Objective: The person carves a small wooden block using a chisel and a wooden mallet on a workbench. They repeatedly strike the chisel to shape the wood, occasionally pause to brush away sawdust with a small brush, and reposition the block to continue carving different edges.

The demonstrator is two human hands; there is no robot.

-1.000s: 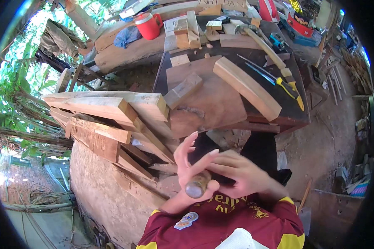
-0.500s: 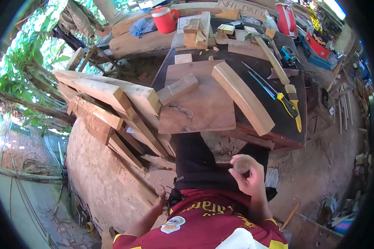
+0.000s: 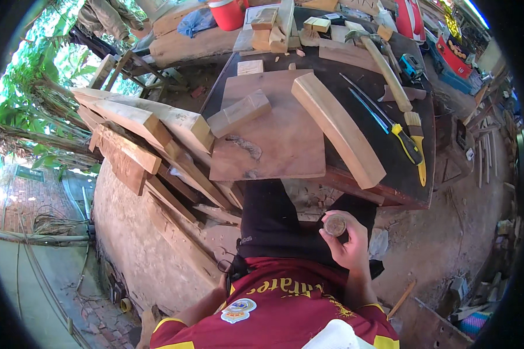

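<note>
Fingers (image 3: 351, 218) of the right hand (image 3: 354, 243) curl around a rod (image 3: 335, 225), its round end facing the camera, over the right thigh (image 3: 352, 202). The left hand (image 3: 223, 282) is mostly hidden beside the shirt (image 3: 314, 296); its grip cannot be told. Beyond, a block (image 3: 240, 113) lies on a board (image 3: 273, 154).

A cluttered counter (image 3: 384, 143)
I see a hammer (image 3: 388, 74), brush (image 3: 415, 129), screwdriver (image 3: 406, 143); a red jug (image 3: 227, 16) stands behind, beams (image 3: 125, 116) left.
</note>
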